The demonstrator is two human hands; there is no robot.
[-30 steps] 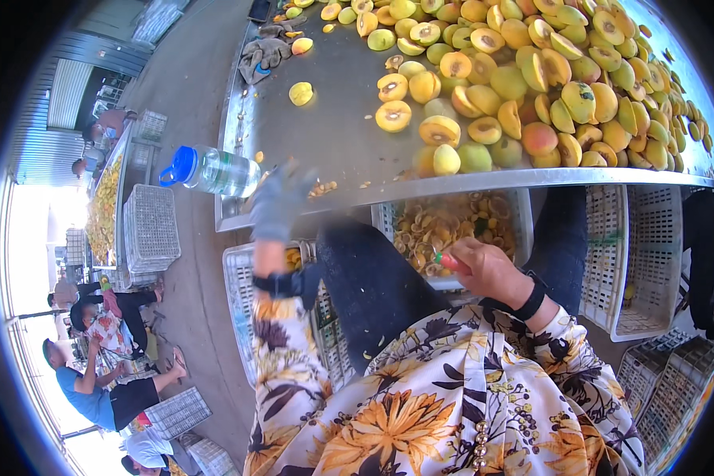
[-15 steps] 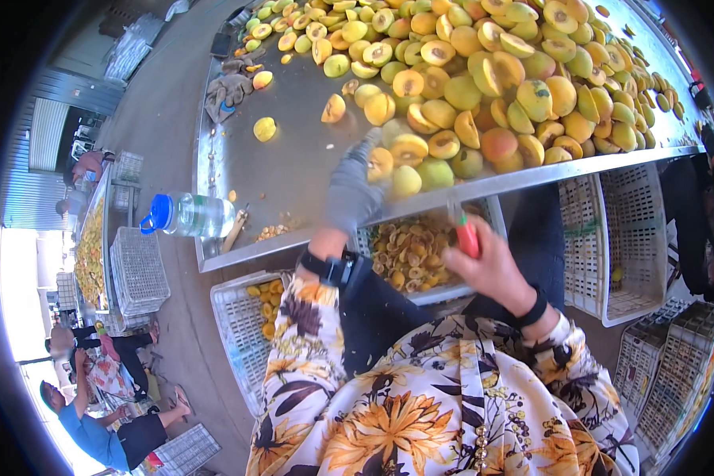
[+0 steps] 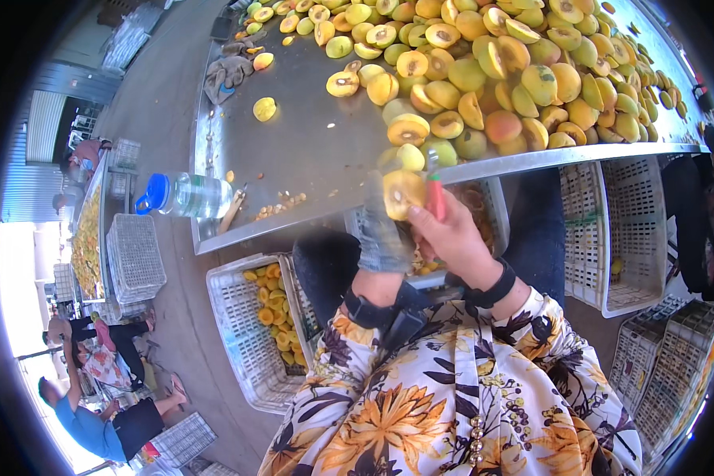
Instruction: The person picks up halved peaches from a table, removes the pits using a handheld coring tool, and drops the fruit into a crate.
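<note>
My left hand, in a grey glove, is closed on a halved yellow peach with its cut face and stone hollow showing. My right hand, bare, grips a small red-handled tool with a metal tip pointing up; the tip's exact shape is unclear. My right thumb is at the edge of the peach half. Both hands meet over the near edge of the metal table. Beyond them lies a large heap of halved peaches, several with stones still in.
Below the hands, a crate of scraps is partly hidden. A white crate of pitted halves stands at left. A blue-capped bottle and grey gloves are at the left. Stacked crates stand at right; people sit far left.
My left hand has drawn back from the heap with a peach half in it. My right hand has moved left and up, bringing the red-handled tool beside that half.
</note>
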